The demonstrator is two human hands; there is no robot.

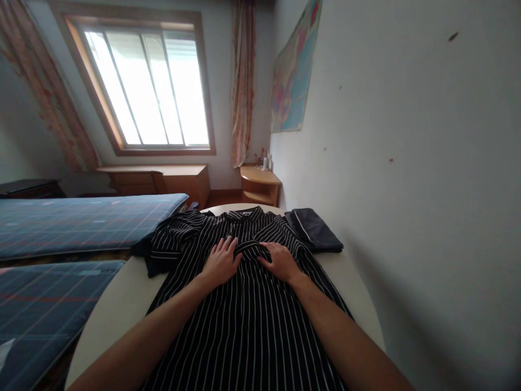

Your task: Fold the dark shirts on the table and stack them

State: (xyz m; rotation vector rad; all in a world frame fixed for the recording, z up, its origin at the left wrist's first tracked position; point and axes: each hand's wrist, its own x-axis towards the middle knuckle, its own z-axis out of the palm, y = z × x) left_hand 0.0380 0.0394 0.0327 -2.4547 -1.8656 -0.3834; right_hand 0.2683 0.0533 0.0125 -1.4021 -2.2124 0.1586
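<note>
A black garment with thin white stripes and a collar, like a shirt dress (pixel 252 326), lies spread on a round cream table (pixel 109 320), its collar at the far end. My left hand (pixel 221 262) rests flat on its upper front, fingers spread. Opposite it, my right hand (pixel 280 262) touches the cloth with its thumb apart from its fingers. Between the hands runs a raised fold or band (pixel 248 247) of the striped cloth. One short sleeve (pixel 173 239) reaches out to the left, over dark cloth (pixel 157 266) at the table edge.
Folded dark clothing (pixel 315 231) lies at the table's far right, near the white wall (pixel 427 217). On the left are two beds with blue plaid mattresses (pixel 81 222). A wooden corner shelf (pixel 260 176) and a low wooden desk (pixel 179 176) stand beyond, below the window (pixel 146 87).
</note>
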